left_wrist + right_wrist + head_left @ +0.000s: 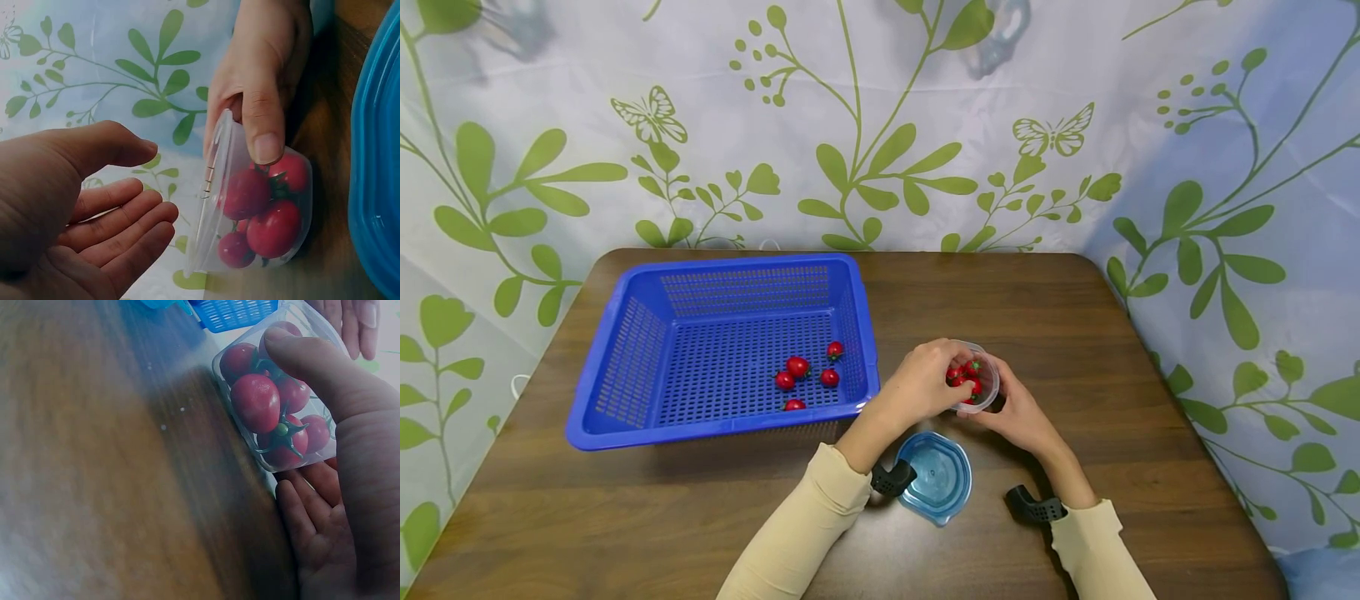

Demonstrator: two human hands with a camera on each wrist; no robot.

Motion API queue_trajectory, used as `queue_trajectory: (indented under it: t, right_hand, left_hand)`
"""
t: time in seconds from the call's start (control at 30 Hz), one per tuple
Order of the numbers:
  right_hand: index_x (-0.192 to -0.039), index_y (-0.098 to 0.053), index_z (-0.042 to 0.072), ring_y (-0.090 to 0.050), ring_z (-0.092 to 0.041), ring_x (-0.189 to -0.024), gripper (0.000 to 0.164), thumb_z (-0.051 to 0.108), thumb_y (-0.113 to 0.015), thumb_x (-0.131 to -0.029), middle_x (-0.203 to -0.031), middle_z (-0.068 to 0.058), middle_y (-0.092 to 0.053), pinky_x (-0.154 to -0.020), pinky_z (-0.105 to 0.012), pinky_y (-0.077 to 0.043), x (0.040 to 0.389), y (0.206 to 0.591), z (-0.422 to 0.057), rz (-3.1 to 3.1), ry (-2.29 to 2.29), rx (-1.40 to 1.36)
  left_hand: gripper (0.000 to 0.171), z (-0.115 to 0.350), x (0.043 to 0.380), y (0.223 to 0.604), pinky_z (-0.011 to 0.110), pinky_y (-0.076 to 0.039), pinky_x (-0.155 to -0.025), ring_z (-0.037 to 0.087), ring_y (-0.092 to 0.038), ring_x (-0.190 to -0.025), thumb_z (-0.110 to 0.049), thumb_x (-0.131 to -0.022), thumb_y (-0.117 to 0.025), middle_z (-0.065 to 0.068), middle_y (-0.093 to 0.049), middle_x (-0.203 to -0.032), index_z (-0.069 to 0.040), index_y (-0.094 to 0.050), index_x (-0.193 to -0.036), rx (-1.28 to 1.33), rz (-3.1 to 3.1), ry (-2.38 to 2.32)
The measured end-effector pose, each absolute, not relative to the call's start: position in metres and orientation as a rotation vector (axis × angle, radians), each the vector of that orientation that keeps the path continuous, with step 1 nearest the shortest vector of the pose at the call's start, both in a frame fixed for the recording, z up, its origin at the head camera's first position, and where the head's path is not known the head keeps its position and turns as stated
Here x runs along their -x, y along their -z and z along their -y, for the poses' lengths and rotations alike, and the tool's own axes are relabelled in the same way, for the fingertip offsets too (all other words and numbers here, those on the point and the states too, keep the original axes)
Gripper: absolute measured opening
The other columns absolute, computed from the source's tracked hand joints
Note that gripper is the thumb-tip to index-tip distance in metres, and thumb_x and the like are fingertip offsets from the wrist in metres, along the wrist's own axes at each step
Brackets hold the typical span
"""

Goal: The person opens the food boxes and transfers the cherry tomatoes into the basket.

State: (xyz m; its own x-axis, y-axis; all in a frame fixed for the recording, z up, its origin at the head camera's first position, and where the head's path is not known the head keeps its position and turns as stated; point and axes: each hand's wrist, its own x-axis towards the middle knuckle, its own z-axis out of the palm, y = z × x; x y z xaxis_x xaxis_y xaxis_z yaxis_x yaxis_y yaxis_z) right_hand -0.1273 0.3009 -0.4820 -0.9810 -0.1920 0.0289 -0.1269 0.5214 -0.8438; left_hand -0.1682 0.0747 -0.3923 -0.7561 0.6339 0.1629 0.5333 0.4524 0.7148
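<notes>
My right hand [1018, 417] grips a clear plastic container [301, 240], thumb over its rim and fingers round the far side and underneath. Several red cherry tomatoes [255, 403] with green stems fill much of it, showing through the wall. My left hand [925, 379] is over the container's mouth in the head view. In the left wrist view, the loosely bent fingers [134, 212] of that hand are beside the rim with nothing between them and the thumb.
A blue plastic basket [617, 425] stands on the left of the brown wooden table [1030, 292], with several cherry tomatoes [797, 367] toward its right side. A translucent blue lid-like piece [936, 475] lies in front of the container, near my left wrist. Patterned cloth hangs behind.
</notes>
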Motion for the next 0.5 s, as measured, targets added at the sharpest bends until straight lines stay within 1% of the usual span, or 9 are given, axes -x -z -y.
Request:
queue_trajectory:
  t: [0.1, 0.33, 0.5]
  right_hand:
    - [-0.157, -0.033, 0.02, -0.046, -0.038, -0.141, 0.092, 0.022, -0.088, -0.083, -0.156, -0.012, -0.045, -0.113, -0.065, -0.039, 0.127, 0.482, -0.301, -2.682, 1.475, 0.278]
    - [-0.157, -0.035, 0.017, -0.048, -0.038, -0.139, 0.092, 0.019, -0.088, -0.082, -0.154, -0.013, -0.047, -0.113, -0.063, -0.039, 0.128, 0.484, -0.302, -2.692, 1.485, 0.304]
    - [-0.157, -0.034, 0.014, -0.048, -0.038, -0.139, 0.092, 0.017, -0.087, -0.083, -0.154, -0.014, -0.047, -0.112, -0.062, -0.04, 0.129, 0.484, -0.302, -2.706, 1.467, 0.32]
  left_hand:
    - [0.037, -0.077, 0.168, 0.395, 0.025, -0.058, -0.089, 0.025, -0.071, -0.103, -0.015, -0.09, -0.077, 0.013, -0.072, -0.116, 0.0, -0.069, -0.124, -1.033, -2.585, -1.183]
    - [0.033, -0.082, 0.166, 0.402, 0.022, -0.058, -0.086, 0.02, -0.07, -0.097, -0.016, -0.091, -0.076, 0.009, -0.072, -0.113, -0.002, -0.071, -0.12, -1.021, -2.614, -1.133]
    - [0.032, -0.083, 0.164, 0.404, 0.023, -0.058, -0.083, 0.016, -0.068, -0.093, -0.016, -0.09, -0.077, 0.008, -0.071, -0.114, -0.003, -0.071, -0.119, -0.998, -2.645, -1.089]
